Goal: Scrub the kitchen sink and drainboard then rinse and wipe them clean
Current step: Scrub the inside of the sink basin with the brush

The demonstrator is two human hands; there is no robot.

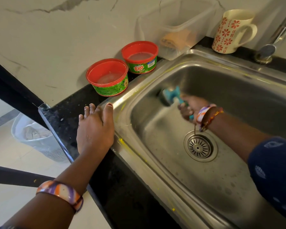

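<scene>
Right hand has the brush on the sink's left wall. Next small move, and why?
Probably sweep the brush up the wall to the sink's left rim. The right hand already holds it against that wall, and yellow streaks show along the rim just above. The left hand rests flat on the edge beside them and may need to shift.

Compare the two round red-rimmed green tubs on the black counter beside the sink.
The nearer red-rimmed green tub stands closer to the counter's front corner; the farther red-rimmed green tub sits back by the clear plastic container. The farther tub shows its EXO label and a barcode; the nearer tub's side shows no brand name. Both are open, lidless, and hold shallow cloudy liquid.
</scene>
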